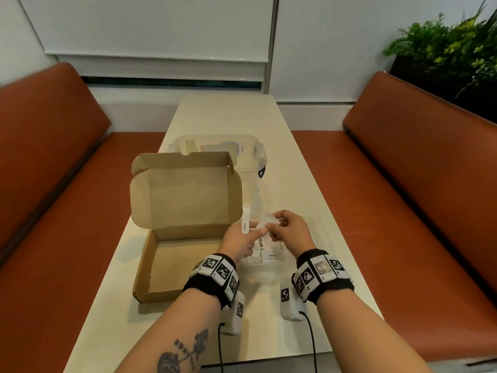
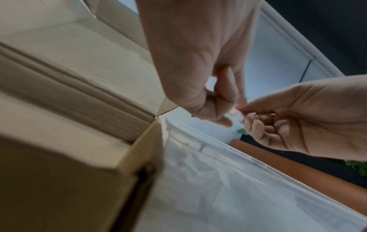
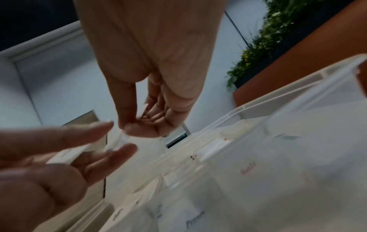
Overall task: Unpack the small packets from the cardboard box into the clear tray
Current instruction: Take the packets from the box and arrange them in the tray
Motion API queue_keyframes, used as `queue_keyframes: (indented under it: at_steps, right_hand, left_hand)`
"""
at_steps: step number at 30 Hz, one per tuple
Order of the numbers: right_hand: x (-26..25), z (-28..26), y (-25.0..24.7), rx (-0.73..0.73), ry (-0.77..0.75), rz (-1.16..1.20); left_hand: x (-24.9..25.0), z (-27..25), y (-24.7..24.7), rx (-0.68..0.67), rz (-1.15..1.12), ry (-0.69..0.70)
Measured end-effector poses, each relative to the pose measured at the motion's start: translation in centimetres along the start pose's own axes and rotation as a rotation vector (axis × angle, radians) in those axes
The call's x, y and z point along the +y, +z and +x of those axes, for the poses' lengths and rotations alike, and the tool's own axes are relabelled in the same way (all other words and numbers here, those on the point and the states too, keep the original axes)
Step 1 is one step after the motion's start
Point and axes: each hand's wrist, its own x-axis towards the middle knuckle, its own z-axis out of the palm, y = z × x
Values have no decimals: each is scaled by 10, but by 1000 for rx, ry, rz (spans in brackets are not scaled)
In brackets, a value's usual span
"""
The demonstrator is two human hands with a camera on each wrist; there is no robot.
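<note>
The open cardboard box (image 1: 172, 254) sits at the left with its lid upright; the visible part of its floor is bare. Beside it on the right lies the clear tray (image 1: 324, 235), which holds flat white packets, one marked Pepper (image 1: 271, 256) and one marked Salt (image 3: 248, 168). Above the tray's left end my left hand (image 1: 255, 232) holds a white sugar stick packet (image 1: 246, 223). My right hand (image 1: 271, 230) meets it and pinches a small clear packet (image 1: 262, 224) between thumb and forefinger. The left fingertips touch that same clear packet (image 3: 121, 139).
A clear lidded storage container (image 1: 250, 157) stands behind the box. Orange benches (image 1: 419, 211) run along both long sides of the narrow white table (image 1: 228, 114). Green plants (image 1: 446, 41) stand at the back right. Black cables hang from both wrist units.
</note>
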Motion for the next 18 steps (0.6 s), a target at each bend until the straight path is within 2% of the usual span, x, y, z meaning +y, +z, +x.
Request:
queue_keyframes:
  at_steps: [3, 7, 10, 18]
  right_hand:
    - [4, -3, -8, -22, 24, 58]
    - [8, -5, -27, 0, -3, -10]
    - [9, -4, -45, -9, -34, -164]
    - [24, -9, -66, -38, 30, -575]
  left_hand:
    - [-1, 4, 5, 57, 73, 36]
    - [-3, 11, 14, 94, 291, 103]
    - [-6, 17, 21, 62, 420, 151]
    - [-14, 24, 49, -13, 775, 212]
